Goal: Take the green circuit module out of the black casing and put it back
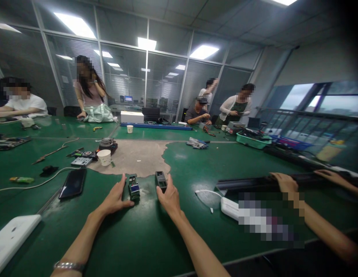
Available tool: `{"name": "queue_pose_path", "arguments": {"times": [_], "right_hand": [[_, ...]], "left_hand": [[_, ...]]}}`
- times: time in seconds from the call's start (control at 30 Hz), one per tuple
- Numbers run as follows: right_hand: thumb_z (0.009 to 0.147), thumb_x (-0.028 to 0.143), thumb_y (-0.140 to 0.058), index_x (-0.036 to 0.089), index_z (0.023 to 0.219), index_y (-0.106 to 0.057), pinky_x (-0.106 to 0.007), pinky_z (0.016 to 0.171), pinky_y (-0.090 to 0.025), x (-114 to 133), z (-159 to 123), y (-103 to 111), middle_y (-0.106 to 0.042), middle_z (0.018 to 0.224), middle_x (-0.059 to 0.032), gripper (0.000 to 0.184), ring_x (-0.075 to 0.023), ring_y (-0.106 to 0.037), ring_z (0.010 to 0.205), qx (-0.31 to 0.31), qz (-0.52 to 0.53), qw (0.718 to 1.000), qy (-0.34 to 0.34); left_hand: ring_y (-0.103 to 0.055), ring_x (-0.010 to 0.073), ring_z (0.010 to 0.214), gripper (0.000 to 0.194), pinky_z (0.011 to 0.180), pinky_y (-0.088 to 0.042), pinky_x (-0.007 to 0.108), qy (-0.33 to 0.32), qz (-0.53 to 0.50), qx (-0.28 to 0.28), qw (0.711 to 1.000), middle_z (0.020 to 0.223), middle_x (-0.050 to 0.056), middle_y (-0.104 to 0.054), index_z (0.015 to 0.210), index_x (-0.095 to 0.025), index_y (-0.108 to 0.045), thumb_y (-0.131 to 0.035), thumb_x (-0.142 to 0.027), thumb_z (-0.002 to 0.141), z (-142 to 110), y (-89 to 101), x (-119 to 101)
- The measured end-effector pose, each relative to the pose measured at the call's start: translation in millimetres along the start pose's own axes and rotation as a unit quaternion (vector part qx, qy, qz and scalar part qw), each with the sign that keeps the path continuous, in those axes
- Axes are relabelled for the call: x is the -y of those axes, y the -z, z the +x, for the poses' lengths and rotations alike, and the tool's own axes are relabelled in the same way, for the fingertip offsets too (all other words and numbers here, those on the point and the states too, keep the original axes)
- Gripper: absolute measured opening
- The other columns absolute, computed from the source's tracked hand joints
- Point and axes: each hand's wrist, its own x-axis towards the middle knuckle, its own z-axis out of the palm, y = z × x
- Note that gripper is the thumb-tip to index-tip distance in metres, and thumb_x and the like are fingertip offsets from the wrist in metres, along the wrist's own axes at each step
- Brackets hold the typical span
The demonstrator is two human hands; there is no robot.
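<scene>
Circuit board (134,187), black housing (160,180): long axes toward far surface (129,238) edge. Left grip (117,198) wide, contact unclear; right grip (170,197) pinching housing.

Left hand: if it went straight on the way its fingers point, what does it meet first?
Likely the near edge of the brown sheet on the green table, just past the fingertips of the left hand; hand height is unclear, so it might pass above. The circuit board sits right of that line.

Our left forearm (85,232) and right forearm (194,242) reach forward, angling inward. Our left hand (114,197): thumb spread wide from fingers. Our right hand (170,197): gripping, thumb opposing curled fingers.
</scene>
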Motion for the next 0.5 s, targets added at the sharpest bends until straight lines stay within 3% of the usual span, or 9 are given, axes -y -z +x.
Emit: {"name": "queue_pose_path", "arguments": {"times": [0.17,0.33,0.5], "right_hand": [[0.09,0.033,-0.06,0.001,0.157,-0.026,-0.042,0.097,-0.051,-5.3,-7.0,-6.6,-0.066,0.125,-0.025,0.081,-0.0336,-0.066,0.115,0.007,-0.013,1.0,0.008],[0.087,0.035,-0.063,-0.001,0.155,-0.028,-0.046,0.106,-0.046,-9.9,-10.9,-9.6,-0.056,0.139,-0.0275,0.084,-0.0363,-0.057,0.127,-0.027,0.0,0.998,0.053],[0.089,0.029,-0.058,0.003,0.156,-0.029,-0.044,0.098,-0.051,-10.2,-10.8,-9.3,-0.066,0.124,-0.0237,0.077,-0.0338,-0.065,0.116,-0.017,0.012,1.0,0.011]], "left_hand": [[-0.032,0.0459,0.147,0.128,0.119,-0.026,0.062,-0.004,-0.001,0.004,1.0,0.163,0.025,-0.028,0.163,-0.018,0.006,-0.079,-0.05,0.073,0.0,-1.2,2.2],[-0.033,0.0469,0.146,0.13,0.118,-0.026,0.064,-0.011,-0.008,-0.003,1.0,0.163,0.025,-0.027,0.162,-0.02,0.011,-0.079,-0.047,0.072,0.7,-3.7,5.8],[-0.029,0.0477,0.148,0.13,0.118,-0.024,0.067,-0.018,-0.012,-0.005,1.0,0.164,0.025,-0.025,0.162,-0.021,0.012,-0.078,-0.046,0.073,1.2,-6.0,11.7]]}}
